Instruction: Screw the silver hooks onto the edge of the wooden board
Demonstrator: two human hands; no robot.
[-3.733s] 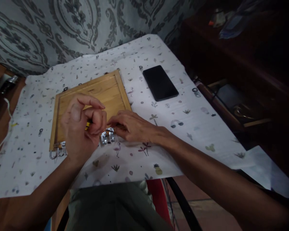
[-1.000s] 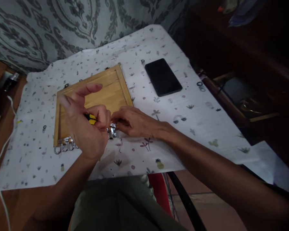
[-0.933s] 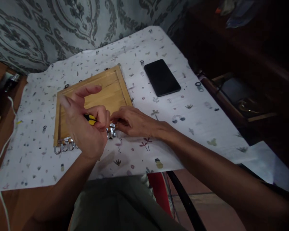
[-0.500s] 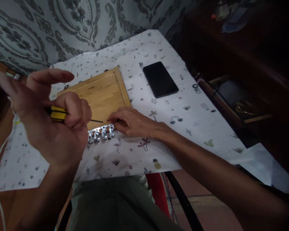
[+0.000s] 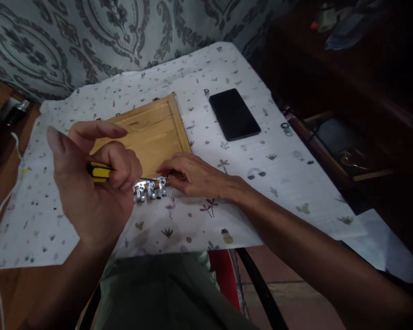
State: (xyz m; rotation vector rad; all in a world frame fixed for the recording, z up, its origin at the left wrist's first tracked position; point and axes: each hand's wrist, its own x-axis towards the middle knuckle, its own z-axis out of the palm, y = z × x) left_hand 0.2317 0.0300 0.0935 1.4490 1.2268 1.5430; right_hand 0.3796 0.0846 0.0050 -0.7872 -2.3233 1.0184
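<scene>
My left hand [image 5: 96, 188] is raised on the left, fingers curled round the yellow-and-black handle of a screwdriver [image 5: 101, 172]. Its thin shaft points right and reaches the metal hook strip [image 5: 151, 184], which has several curved silver hooks along the near edge of a wooden board [image 5: 147, 142]. The board is a framed panel lying flat on the table. My right hand [image 5: 189, 174] is closed at the right end of the strip, its fingertips over the board's edge and covering that end. My left hand hides the board's left part.
A white patterned cloth [image 5: 199, 224] covers the table. Behind the board, to the right, lies a black phone [image 5: 234, 114]. A white cable [image 5: 0, 215] runs down the left side. At the right stands an open drawer [image 5: 344, 151] in shadow. The patterned wall [image 5: 131, 27] is behind.
My left hand has moved right and slightly down with the screwdriver, whose shaft went from above the board to the hook strip. My right hand stays at the strip's end.
</scene>
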